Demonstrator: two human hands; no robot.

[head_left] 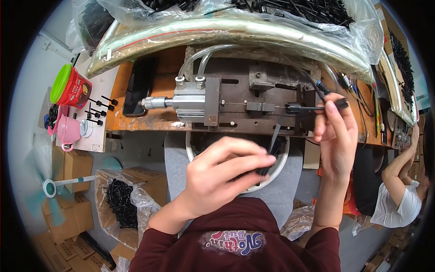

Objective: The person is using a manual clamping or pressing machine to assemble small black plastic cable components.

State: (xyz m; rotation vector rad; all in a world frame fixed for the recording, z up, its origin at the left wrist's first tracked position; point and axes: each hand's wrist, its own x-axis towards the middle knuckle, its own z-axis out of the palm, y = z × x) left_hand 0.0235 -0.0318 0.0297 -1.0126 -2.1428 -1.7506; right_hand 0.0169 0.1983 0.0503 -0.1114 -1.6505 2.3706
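My left hand [226,165] is above my lap, its thumb and fingers closed on a small black plastic part [264,171] with a thin stem that points up and away. Motion blurs it a little. At the right end of the metal fixture [247,119], my right hand [337,131] pinches a black stemmed part [312,108]. That part lies level, its left end lined up with a thin metal pin and a small grey block [260,107]. A pneumatic cylinder [190,102] is mounted on the fixture's left side.
Clear bags of black parts [290,13] lie beyond a plastic-wrapped tube [226,29]. Leftward are a phone [138,86], loose black parts [99,113], a red tub [72,88] and a pink cup [69,130]. A white basin [284,161] rests on my lap. Another person [398,199] works at right.
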